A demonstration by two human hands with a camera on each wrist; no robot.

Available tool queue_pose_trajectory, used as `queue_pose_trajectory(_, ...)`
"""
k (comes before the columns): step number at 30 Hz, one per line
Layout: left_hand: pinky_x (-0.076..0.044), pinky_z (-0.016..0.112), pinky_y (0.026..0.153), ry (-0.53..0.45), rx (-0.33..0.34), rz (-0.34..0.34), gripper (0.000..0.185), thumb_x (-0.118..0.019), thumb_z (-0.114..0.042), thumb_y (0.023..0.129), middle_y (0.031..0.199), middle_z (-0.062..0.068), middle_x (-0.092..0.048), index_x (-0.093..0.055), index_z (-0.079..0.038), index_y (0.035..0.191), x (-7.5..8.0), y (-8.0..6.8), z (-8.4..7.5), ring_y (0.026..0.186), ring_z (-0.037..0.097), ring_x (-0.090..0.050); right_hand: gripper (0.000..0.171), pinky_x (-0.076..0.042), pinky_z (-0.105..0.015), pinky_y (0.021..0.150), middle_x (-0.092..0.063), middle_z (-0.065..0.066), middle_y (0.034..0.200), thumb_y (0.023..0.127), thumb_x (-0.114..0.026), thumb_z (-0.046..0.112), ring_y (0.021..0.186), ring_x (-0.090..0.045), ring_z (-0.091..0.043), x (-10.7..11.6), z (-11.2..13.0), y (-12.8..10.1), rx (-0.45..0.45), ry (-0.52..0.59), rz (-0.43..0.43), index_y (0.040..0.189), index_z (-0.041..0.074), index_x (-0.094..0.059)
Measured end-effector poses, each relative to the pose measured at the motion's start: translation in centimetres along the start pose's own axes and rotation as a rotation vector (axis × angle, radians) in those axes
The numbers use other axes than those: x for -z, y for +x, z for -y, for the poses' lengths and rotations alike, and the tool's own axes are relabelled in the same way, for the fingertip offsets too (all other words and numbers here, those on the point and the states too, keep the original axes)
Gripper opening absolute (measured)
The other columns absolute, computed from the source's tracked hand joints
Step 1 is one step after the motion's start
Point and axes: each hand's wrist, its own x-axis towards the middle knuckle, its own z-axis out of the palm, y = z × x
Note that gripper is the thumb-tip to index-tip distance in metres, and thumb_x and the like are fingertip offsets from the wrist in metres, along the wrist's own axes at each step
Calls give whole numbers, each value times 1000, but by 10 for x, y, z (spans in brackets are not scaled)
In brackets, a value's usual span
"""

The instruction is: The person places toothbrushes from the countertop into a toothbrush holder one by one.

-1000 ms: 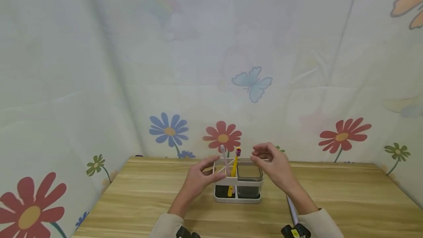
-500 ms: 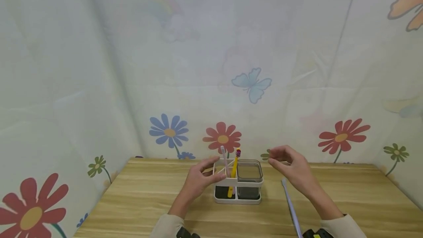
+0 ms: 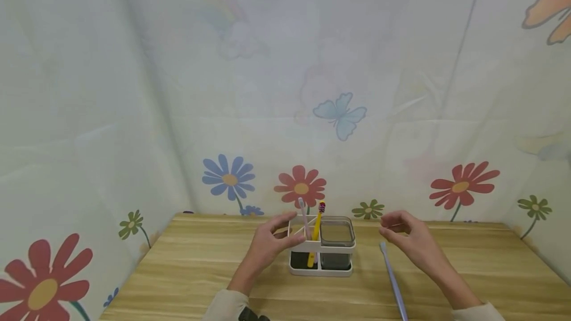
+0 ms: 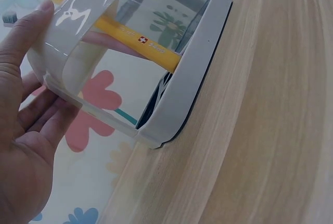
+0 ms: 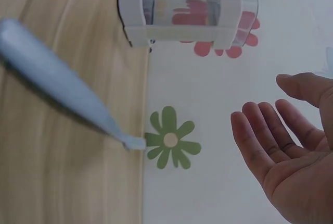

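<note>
A white toothbrush holder stands upright on the table. My left hand grips its left side, thumb on the front of the upper band and fingers round the side. A yellow toothbrush with a purple-striped head and a pale pinkish toothbrush lean in the left section. The right section holds a see-through grey cup. To the right of the holder, my right hand is held above the table with loosely bent fingers and nothing in them. Below it lies a lavender-blue toothbrush, its head pointing away from me.
The wood-grain table ends at the back against a hanging white cloth printed with flowers and butterflies. More of this cloth hangs along the left and right sides.
My right hand has moved from the cup's rim out to the right and slightly down, uncovering more of the lavender-blue toothbrush. The left hand and holder have stayed in place.
</note>
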Motion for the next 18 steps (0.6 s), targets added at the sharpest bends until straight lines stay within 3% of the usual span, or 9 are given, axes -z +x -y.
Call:
queue_pose_trajectory(11, -52, 46, 109, 14, -10, 1, 64, -88, -27, 91, 149, 13, -60, -63, -8, 147, 0, 1, 3, 134, 37, -59, 32, -61, -26, 73, -72, -16, 114, 98, -78, 11, 98, -70, -24, 1, -26, -9, -106, -9, 60, 122, -6, -67)
queue_pose_trajectory(18, -52, 45, 108, 30, -8, -2, 65, -87, -29, 92, 148, 14, -60, -63, -7, 148, 1, 1, 1, 133, 37, -59, 33, -61, -27, 76, -71, -17, 116, 98, -79, 14, 102, -71, -28, 0, -35, -11, -121, -19, 97, 122, -5, -66)
